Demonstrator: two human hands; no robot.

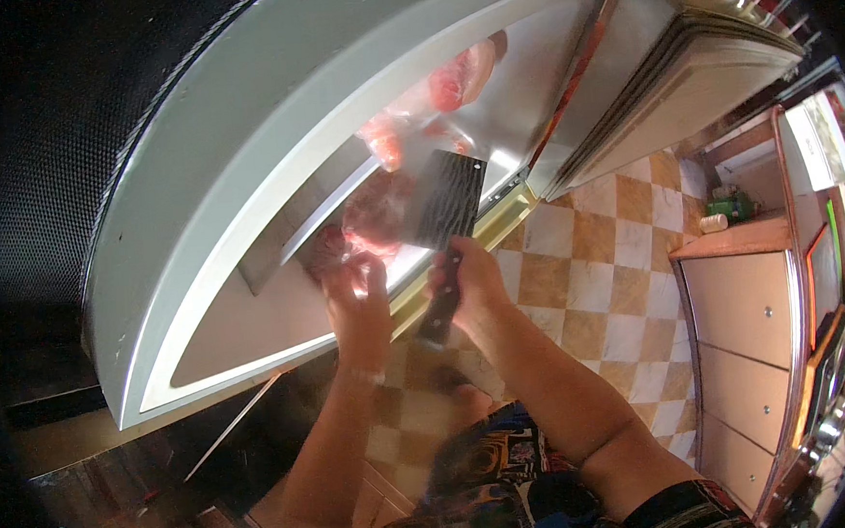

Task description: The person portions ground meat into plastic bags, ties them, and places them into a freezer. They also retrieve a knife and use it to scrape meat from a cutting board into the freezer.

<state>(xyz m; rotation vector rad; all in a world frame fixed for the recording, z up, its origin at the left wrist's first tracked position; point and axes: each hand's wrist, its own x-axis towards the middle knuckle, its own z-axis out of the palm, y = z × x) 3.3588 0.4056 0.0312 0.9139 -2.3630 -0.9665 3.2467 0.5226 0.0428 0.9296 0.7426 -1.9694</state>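
In my right hand (470, 279) is the dark handle of a cleaver. Its broad dark blade (455, 197), rippled on its face and with a small hole at one corner, is raised before the opening of a lit freezer compartment (252, 332). My left hand (355, 290) reaches inside and grips the clear plastic around some dark red meat (330, 244); its fingertips are partly blurred. Just beyond lies a larger piece of red meat (376, 212), partly covered by the blade. More bagged meat (382, 143) and a pink-red package (454, 77) are deeper in the compartment.
The freezer door (680, 88), with its folded gasket, stands open on the right. Tan and white checkered tiles (582, 261) cover the floor. A drawer cabinet (740, 302) is at the right, with a green item (731, 205) above it. Dark mesh (95, 139) lies left of the freezer.
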